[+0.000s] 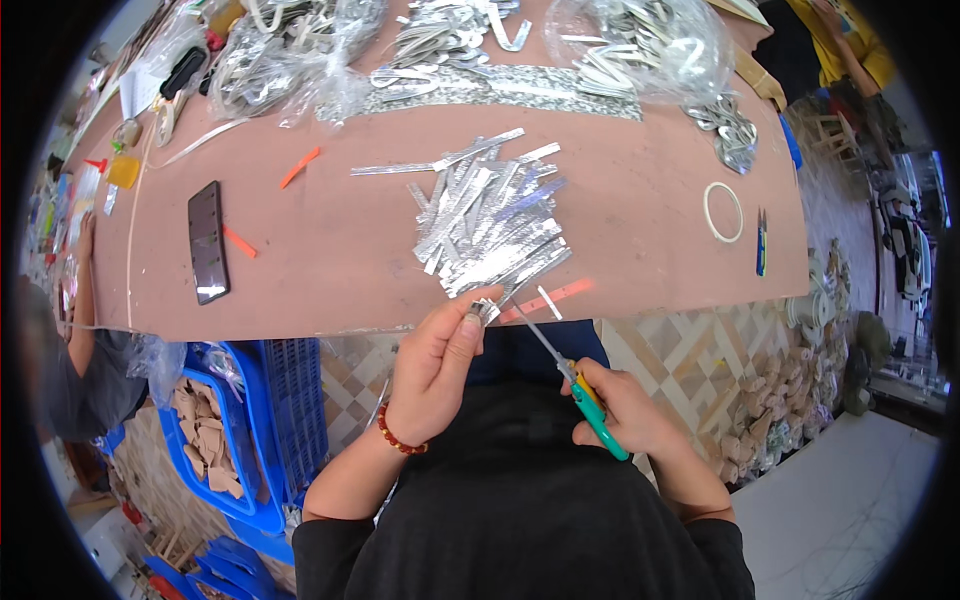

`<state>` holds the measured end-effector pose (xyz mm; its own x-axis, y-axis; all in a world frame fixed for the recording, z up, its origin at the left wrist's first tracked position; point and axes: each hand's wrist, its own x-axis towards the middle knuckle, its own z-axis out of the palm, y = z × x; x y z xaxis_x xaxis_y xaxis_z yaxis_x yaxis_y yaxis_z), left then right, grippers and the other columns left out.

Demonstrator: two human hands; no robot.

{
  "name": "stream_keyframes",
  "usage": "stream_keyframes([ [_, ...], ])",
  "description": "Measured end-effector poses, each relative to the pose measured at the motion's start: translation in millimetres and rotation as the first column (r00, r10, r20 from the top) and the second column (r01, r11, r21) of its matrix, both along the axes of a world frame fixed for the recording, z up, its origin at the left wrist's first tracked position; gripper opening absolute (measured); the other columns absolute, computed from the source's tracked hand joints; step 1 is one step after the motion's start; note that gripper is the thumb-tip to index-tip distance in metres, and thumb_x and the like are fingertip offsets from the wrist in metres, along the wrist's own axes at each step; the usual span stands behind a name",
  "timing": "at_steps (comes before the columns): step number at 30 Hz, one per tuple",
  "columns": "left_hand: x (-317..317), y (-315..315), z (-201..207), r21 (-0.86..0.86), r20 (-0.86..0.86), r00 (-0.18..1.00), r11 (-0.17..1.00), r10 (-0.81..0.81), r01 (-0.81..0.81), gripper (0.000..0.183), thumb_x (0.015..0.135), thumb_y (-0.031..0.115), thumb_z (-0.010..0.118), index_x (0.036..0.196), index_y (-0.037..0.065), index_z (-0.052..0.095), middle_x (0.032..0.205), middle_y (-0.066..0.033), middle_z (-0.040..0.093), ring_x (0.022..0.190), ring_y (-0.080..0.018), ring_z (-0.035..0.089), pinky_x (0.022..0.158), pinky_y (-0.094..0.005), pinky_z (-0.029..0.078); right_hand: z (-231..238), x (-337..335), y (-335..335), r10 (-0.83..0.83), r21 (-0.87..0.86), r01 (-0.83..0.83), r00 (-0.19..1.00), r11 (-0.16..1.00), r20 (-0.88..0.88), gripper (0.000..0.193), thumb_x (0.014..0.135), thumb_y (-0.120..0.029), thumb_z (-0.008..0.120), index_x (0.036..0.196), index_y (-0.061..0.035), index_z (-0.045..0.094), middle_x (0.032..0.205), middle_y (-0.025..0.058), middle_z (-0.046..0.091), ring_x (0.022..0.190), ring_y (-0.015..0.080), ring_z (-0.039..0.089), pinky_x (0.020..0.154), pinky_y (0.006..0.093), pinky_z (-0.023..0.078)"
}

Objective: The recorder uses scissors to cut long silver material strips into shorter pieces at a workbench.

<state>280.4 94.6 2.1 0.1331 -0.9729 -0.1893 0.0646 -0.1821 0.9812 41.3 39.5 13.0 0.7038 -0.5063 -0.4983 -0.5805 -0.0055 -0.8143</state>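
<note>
My left hand (440, 352) pinches a small bundle of silver strips (487, 309) between thumb and fingers at the table's near edge. In my right hand (630, 408) is a pair of scissors (599, 425) with green and yellow handles. Its long blades point up and left, their tips beside the held strips; how far apart the blades are is hard to tell. Just beyond both hands lies a loose pile of shiny silver strips (500, 215). An orange-red strip (565, 294) and a short white strip (549, 302) lie near the scissor tips.
On the brown table (640, 200) lie a phone (208, 245), a pale ring (723, 212) and blue snips (762, 245). Plastic bags of pale strips (650, 50) line the far side. Blue crates (300, 400) stand below left. Another person's arm (82, 300) rests at the left.
</note>
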Motion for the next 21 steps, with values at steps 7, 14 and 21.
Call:
stream_keyframes([
  [7, -18, -4, 3, -0.179, 0.296, 0.955, 0.982, -0.009, 0.065, 0.038, 0.09, 0.003, 0.047, 0.128, 0.004, 0.048, 0.077, -0.0062, 0.048, 0.068, -0.014, 0.048, 0.066, -0.0227, 0.041, 6, -9, 10, -0.057, -0.021, 0.056, 0.997, 0.998, -0.044, 0.057, 0.06, -0.039, 0.081, 0.094, -0.0065, 0.049, 0.073, 0.0098, 0.052, 0.069, 0.0305, 0.054, 0.061, 0.0363, 0.043],
  [14, -18, -4, 5, -0.134, 0.375, 0.925, 0.983, -0.065, 0.123, 0.041, 0.087, 0.001, 0.052, 0.128, 0.005, 0.048, 0.077, -0.0076, 0.047, 0.07, -0.0158, 0.049, 0.066, -0.0231, 0.041, 9, -11, 12, -0.072, -0.131, 0.063, 0.995, 0.989, -0.07, 0.055, 0.058, -0.04, 0.081, 0.092, -0.0074, 0.053, 0.068, 0.0074, 0.052, 0.067, 0.0284, 0.056, 0.059, 0.0357, 0.043],
  [21, -17, -4, 3, -0.083, 0.408, 0.907, 0.986, -0.101, 0.147, 0.036, 0.087, 0.004, 0.053, 0.123, 0.005, 0.053, 0.076, -0.0034, 0.051, 0.068, -0.0097, 0.049, 0.064, -0.0222, 0.041, 5, -13, 15, -0.126, -0.221, 0.107, 0.989, 0.969, -0.073, 0.05, 0.058, -0.041, 0.081, 0.082, -0.0076, 0.054, 0.057, 0.0051, 0.046, 0.056, 0.0264, 0.054, 0.053, 0.0354, 0.042],
])
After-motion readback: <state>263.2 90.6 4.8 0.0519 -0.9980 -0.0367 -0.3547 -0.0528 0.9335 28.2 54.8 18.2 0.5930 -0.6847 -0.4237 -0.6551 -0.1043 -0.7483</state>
